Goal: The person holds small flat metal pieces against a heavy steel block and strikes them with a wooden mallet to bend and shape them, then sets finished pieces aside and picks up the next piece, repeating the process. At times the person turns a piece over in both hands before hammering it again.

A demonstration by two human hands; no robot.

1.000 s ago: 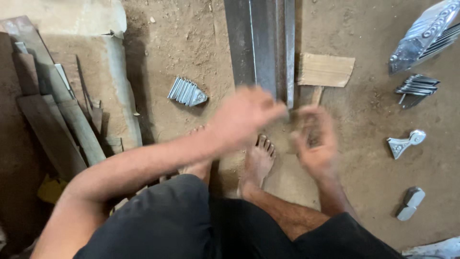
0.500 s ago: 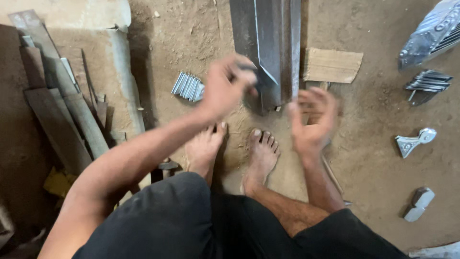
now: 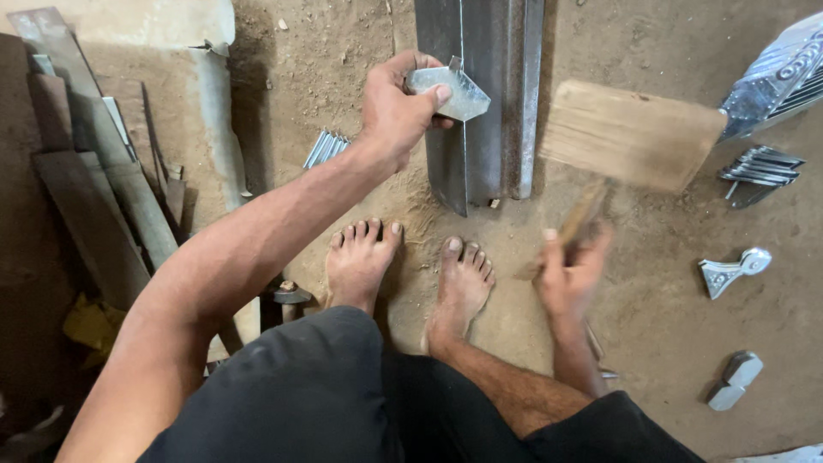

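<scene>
Dirt floor [image 3: 343, 69], upper centre: left hand [image 3: 396, 107] now pins a folded metal piece [image 3: 450, 93] against the steel channel [image 3: 489, 94], right hand [image 3: 570, 274] has raised the wooden mallet [image 3: 630, 133], grip closed on its handle.

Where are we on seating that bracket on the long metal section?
Placed: left hand holds the small metal bracket against the metal section. In hand: right hand has the wooden mallet raised, blurred. Left: more loose brackets lie on the dirt floor.
</scene>
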